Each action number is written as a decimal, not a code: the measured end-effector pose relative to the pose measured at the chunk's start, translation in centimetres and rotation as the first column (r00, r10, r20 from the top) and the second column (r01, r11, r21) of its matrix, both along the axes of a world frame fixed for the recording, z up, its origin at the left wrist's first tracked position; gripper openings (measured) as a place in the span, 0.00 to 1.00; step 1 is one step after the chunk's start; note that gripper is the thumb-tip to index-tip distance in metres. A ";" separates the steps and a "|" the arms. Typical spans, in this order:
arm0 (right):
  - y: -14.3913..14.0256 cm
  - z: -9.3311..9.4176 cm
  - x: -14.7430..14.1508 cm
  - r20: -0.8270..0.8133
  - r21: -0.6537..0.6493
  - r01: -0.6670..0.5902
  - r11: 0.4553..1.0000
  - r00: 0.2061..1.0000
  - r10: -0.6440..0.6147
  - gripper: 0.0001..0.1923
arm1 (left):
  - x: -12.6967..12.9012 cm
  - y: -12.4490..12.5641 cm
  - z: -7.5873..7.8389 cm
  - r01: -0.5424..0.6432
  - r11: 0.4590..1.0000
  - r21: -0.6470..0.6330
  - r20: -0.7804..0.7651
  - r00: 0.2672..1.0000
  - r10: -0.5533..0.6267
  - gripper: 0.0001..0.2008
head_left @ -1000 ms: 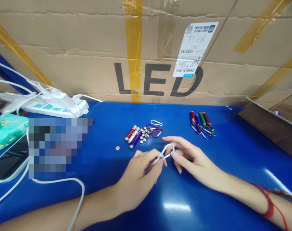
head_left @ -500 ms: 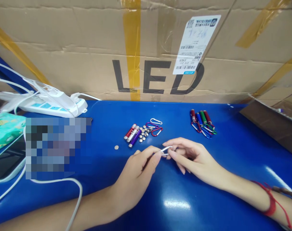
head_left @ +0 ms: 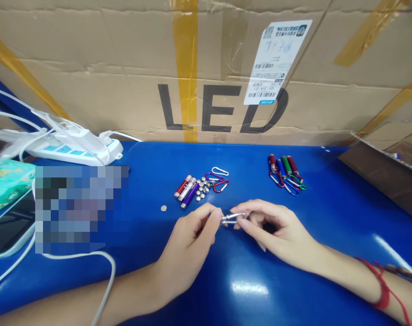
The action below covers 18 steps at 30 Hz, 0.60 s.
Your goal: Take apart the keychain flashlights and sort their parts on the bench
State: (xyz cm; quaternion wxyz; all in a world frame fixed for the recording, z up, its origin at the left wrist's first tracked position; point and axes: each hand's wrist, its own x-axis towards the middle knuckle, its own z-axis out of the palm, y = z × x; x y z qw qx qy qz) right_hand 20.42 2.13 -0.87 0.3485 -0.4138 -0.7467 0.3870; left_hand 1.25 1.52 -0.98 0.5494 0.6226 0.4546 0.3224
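Note:
A silver carabiner (head_left: 232, 219) is held between my two hands above the table. My right hand (head_left: 281, 228) pinches its right end between thumb and fingers. At the other end, the thumb and forefinger of my left hand (head_left: 188, 242) are pressed together on the carabiner's tip; whether a small ring is also in that pinch is hidden. Beyond my left hand lie a red, a silver and a purple mini flashlight (head_left: 190, 195) side by side. Several button cells (head_left: 201, 186) are heaped against them, and one round disc (head_left: 164, 208) lies apart on the left. Loose carabiners (head_left: 221, 185) rest behind the cells.
Several flashlights with carabiners attached (head_left: 286, 165) lie at the back right. A large cardboard box (head_left: 124, 72) walls off the rear, and another carton (head_left: 379, 167) stands right. On the left are a power strip (head_left: 80, 151), a phone (head_left: 12, 226), a tissue pack (head_left: 9, 183) and a white cable (head_left: 112, 271).
My left hand has shifted slightly left, and more of the carabiner shows between the hands. The carabiner now lies more level. The things on the table have stayed put.

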 end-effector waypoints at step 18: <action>0.3 -0.3 0.0 0.041 0.089 -0.037 0.995 0.999 0.034 0.09 | 0.1 0.0 0.5 0.088 0.994 0.067 -0.141 0.987 -0.078 0.17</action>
